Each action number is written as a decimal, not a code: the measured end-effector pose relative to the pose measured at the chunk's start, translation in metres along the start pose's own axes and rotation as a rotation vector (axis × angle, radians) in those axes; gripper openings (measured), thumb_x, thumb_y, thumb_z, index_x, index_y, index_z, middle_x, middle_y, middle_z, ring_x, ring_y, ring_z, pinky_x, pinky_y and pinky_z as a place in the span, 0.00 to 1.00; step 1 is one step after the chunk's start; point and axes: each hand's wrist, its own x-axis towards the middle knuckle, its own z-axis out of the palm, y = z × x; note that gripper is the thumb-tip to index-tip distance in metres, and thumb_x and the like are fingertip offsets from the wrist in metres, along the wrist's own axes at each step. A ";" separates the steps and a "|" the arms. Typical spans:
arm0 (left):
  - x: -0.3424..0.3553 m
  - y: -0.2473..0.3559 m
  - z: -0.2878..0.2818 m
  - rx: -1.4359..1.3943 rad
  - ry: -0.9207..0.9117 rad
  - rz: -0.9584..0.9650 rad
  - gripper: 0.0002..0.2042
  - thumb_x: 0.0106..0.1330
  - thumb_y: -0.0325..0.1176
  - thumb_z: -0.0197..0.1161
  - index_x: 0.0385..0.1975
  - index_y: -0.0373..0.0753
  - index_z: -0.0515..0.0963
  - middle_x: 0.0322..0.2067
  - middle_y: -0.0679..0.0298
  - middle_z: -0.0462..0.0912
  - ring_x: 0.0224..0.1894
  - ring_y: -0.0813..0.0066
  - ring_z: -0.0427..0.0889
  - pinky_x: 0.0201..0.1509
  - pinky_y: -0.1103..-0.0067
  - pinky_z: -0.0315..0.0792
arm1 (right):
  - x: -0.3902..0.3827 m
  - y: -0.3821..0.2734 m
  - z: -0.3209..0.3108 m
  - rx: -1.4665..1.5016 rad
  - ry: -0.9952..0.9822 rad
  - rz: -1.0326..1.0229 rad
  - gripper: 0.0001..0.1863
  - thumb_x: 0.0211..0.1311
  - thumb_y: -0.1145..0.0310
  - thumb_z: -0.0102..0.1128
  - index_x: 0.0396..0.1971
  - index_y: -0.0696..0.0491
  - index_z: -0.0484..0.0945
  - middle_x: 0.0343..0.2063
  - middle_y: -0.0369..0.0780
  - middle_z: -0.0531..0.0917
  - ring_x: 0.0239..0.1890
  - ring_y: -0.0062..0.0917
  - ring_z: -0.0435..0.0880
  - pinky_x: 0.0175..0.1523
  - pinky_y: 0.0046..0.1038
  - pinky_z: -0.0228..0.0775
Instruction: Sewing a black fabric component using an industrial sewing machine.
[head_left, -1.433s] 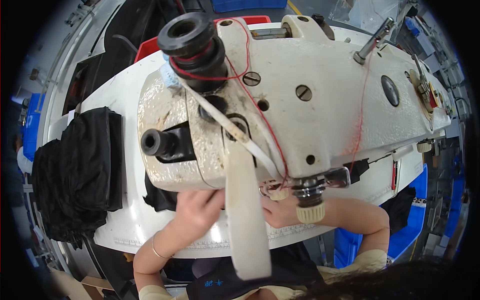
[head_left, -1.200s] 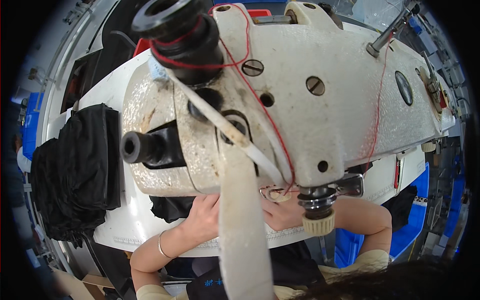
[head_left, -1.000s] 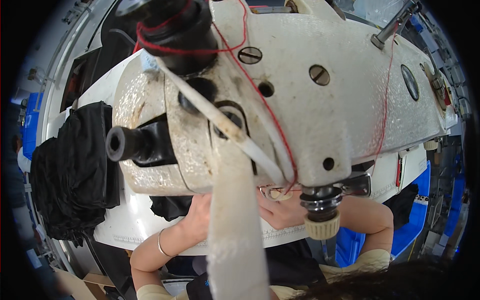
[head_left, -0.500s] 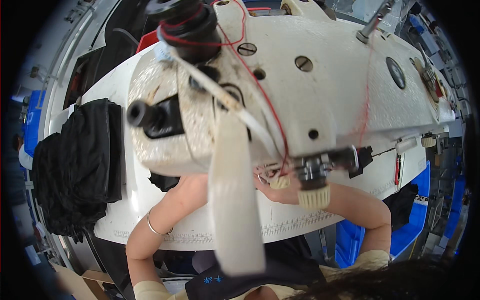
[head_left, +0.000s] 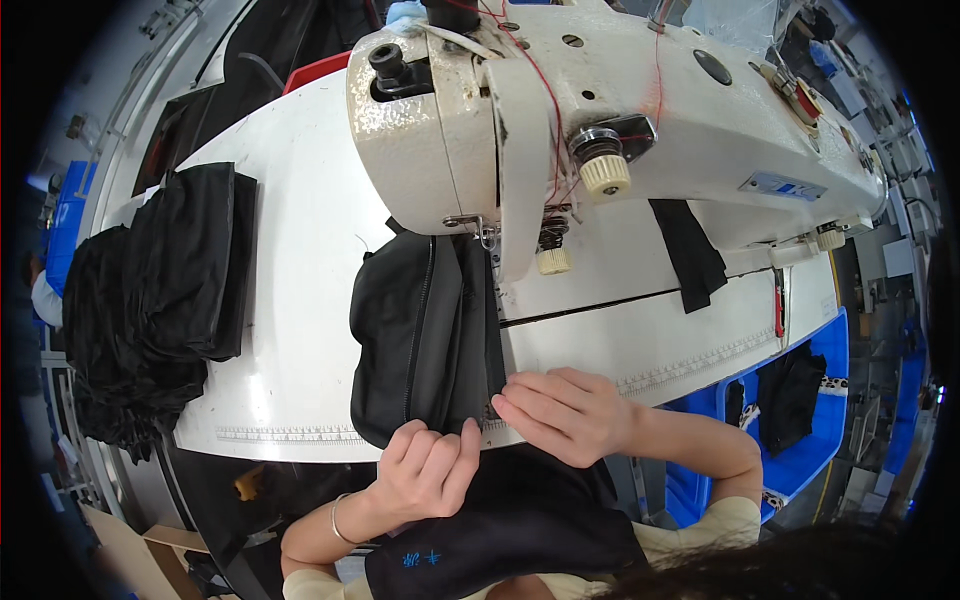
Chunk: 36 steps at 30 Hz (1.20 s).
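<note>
A black fabric pouch with a long zipper lies on the white table, its far end by the presser foot of the white sewing machine. At the pouch's near edge my left hand is closed, fingers curled and pinching the fabric. My right hand is closed too, its thumb and fingertips pinched together at the pouch's near right corner. What exactly lies between those fingertips is partly hidden. Red thread runs down the machine's front.
Black fabric pieces are stacked at the left. A black strip lies under the machine arm, with a red-handled tool further right. A ruler scale follows the table's front edge. Blue bins holding black fabric stand at the right.
My head view has moved back from the machine, which hid my hands and most of the pouch. Both hands are now nearer the table's front edge, and the zippered pouch shows.
</note>
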 end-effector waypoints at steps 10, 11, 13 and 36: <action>0.035 -0.051 -0.016 -0.677 0.138 -0.568 0.26 0.34 0.11 0.45 0.38 0.30 0.78 0.32 0.57 0.78 0.29 0.64 0.75 0.32 0.78 0.71 | -0.005 -0.003 0.001 0.012 -0.163 -0.021 0.13 0.42 0.73 0.58 0.30 0.62 0.78 0.33 0.41 0.77 0.40 0.31 0.77 0.39 0.25 0.69; 0.041 -0.064 -0.022 -0.665 0.098 -0.652 0.26 0.34 0.11 0.45 0.38 0.30 0.78 0.32 0.57 0.78 0.29 0.64 0.75 0.32 0.78 0.71 | -0.006 -0.004 0.001 0.020 -0.171 -0.010 0.13 0.42 0.73 0.58 0.30 0.62 0.78 0.33 0.41 0.77 0.40 0.31 0.77 0.39 0.25 0.69; 0.047 -0.075 -0.029 -0.270 0.210 -0.427 0.25 0.33 0.14 0.48 0.37 0.32 0.79 0.28 0.60 0.76 0.24 0.69 0.70 0.29 0.79 0.69 | -0.009 -0.006 -0.001 -0.019 -0.246 0.001 0.11 0.43 0.75 0.59 0.31 0.61 0.79 0.35 0.42 0.79 0.41 0.29 0.78 0.39 0.24 0.70; 0.015 -0.008 0.026 -0.201 -0.131 0.018 0.17 0.43 0.23 0.59 0.36 0.25 0.78 0.43 0.50 0.78 0.32 0.69 0.76 0.35 0.79 0.72 | -0.019 -0.007 -0.001 -0.031 -0.239 0.010 0.14 0.43 0.70 0.55 0.31 0.62 0.78 0.38 0.45 0.78 0.45 0.35 0.78 0.50 0.31 0.71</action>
